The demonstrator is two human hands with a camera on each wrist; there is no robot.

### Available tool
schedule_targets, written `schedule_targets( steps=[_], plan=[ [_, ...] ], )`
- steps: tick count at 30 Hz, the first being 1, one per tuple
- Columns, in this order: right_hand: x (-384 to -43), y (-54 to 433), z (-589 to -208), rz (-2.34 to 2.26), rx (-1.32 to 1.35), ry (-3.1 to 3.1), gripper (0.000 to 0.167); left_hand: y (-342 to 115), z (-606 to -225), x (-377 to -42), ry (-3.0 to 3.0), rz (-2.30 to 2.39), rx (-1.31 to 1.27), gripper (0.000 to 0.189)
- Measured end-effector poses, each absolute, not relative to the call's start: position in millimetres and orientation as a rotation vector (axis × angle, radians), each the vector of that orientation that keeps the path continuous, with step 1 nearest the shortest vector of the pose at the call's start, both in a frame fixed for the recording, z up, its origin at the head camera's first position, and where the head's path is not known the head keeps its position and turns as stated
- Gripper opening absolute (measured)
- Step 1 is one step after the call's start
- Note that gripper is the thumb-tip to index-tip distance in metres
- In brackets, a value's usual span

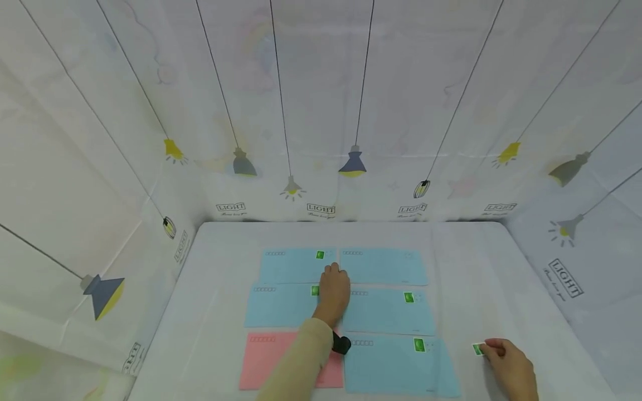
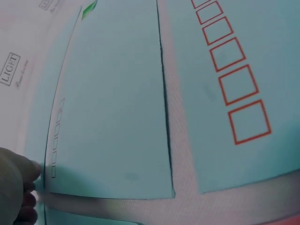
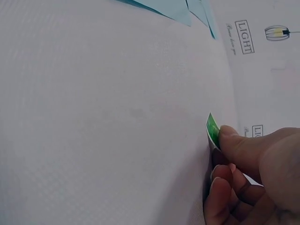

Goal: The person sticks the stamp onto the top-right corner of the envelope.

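Note:
My right hand point(image 1: 511, 367) pinches a green stamp point(image 1: 478, 349) between thumb and fingers, just above the white table right of the envelopes. In the right wrist view the thumb lies on the edge of this stamp point(image 3: 213, 131). My left hand point(image 1: 335, 292) rests over the middle of the envelopes, its fingertips at the lower left corner of the blue top-right envelope point(image 1: 383, 267). In the left wrist view, the fingers point(image 2: 18, 166) are loosely bent beside an envelope edge. Green stamps sit on the top-left envelope point(image 1: 291, 264), middle-left envelope point(image 1: 278, 306), middle-right envelope point(image 1: 386, 312) and bottom-right envelope point(image 1: 396, 367).
A pink envelope point(image 1: 263, 356) lies at the bottom left, partly under my left forearm. The envelopes form two columns on the white table point(image 1: 210, 278). A wall sheet printed with hanging lamps point(image 1: 321, 111) stands behind and at both sides.

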State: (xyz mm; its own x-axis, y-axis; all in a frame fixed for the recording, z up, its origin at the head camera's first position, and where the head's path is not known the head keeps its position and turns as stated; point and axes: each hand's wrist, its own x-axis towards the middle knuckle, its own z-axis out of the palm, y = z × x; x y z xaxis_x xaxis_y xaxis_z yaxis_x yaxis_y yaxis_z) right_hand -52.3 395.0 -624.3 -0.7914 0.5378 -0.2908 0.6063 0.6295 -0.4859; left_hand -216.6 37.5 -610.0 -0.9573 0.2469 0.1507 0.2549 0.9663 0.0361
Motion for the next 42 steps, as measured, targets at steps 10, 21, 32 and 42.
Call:
schedule_targets(
  steps=[10, 21, 32, 42],
  plan=[
    [-50.5, 395.7, -621.7, -0.898, 0.962, 2.75, 0.041, 36.3, -613.4, -218.9, -2.921, -0.171, -0.413, 0.022],
    [-70.7, 391.4, -609.3, -1.323, 0.866, 2.568, 0.037, 37.9, -610.6, -224.3, -2.966, -0.171, -0.398, 0.024],
    [-110.3, 373.7, -588.1, -1.251, 0.543, 2.737, 0.037, 40.1, -615.9, -227.4, -2.988, -0.133, -0.439, 0.017],
    [-192.2, 342.6, -592.0, -1.34, 0.345, 2.725, 0.038, 40.7, -609.7, -223.9, -2.997, -0.146, -0.427, 0.015]
  ],
)
